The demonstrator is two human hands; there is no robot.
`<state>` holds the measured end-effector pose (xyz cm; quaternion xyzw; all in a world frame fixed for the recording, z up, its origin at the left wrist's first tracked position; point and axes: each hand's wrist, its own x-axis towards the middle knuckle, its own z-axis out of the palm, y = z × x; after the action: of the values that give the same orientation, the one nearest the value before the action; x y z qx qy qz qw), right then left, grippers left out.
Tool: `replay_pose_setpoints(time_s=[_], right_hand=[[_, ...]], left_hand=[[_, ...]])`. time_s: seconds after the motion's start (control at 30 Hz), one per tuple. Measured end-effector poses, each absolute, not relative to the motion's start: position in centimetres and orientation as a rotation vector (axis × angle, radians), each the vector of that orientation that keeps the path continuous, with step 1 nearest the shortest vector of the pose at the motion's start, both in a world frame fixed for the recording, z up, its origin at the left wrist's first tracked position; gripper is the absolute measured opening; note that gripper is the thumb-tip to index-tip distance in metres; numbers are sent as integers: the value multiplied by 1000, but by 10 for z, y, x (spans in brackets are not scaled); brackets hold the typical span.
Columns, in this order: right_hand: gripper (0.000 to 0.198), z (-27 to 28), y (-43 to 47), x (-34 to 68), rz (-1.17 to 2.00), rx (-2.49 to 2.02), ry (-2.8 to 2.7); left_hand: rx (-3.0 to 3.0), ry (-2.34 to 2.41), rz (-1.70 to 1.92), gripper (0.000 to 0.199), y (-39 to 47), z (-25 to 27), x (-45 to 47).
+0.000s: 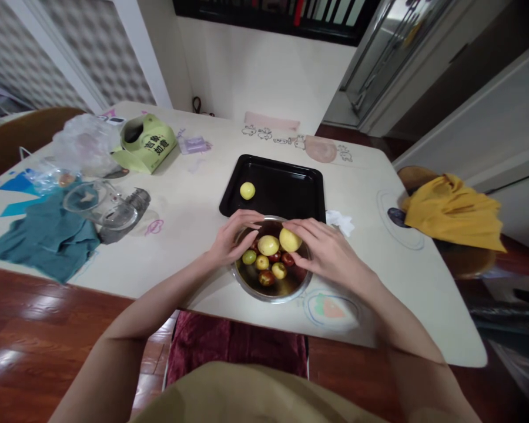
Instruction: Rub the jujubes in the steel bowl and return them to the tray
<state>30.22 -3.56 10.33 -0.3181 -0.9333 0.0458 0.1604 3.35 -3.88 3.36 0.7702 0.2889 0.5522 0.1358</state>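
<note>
A round metal bowl (277, 294) stands near the table's front edge and holds several fruits. Among them are a yellow lemon (268, 245) and small green, yellow and reddish-brown fruits that look like jujubes (279, 270). My right hand (324, 244) grips another yellow lemon (290, 239) between thumb and fingers, over the bowl's right side. At the left rim is my left hand (234, 238), thumb and fingers apart with nothing between them; whether it touches the rim I cannot tell. Behind the bowl, a round yellow fruit (247, 191) lies on a black tray (286, 188).
On the left are a glass pitcher (110, 205) lying on its side, a teal cloth (48, 235), a plastic bag (86, 144) and a green box (150, 144). A crumpled white tissue (340, 222) is beside the tray. Yellow fabric (454, 211) hangs over a chair at right.
</note>
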Motion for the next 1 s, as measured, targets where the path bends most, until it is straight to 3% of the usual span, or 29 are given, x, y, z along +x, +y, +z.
replay_pose_setpoints(time_s=[0.27, 0.57, 1.0], right_hand=[[45, 93, -31, 303, 236, -982, -2836], [63, 86, -26, 304, 428, -908, -2795], [63, 91, -28, 306, 377, -903, -2793]], left_hand=[[2257, 894, 1588, 21, -36, 28, 34], [2270, 877, 1596, 19, -35, 29, 34], [2152, 1003, 1556, 23, -25, 23, 27]])
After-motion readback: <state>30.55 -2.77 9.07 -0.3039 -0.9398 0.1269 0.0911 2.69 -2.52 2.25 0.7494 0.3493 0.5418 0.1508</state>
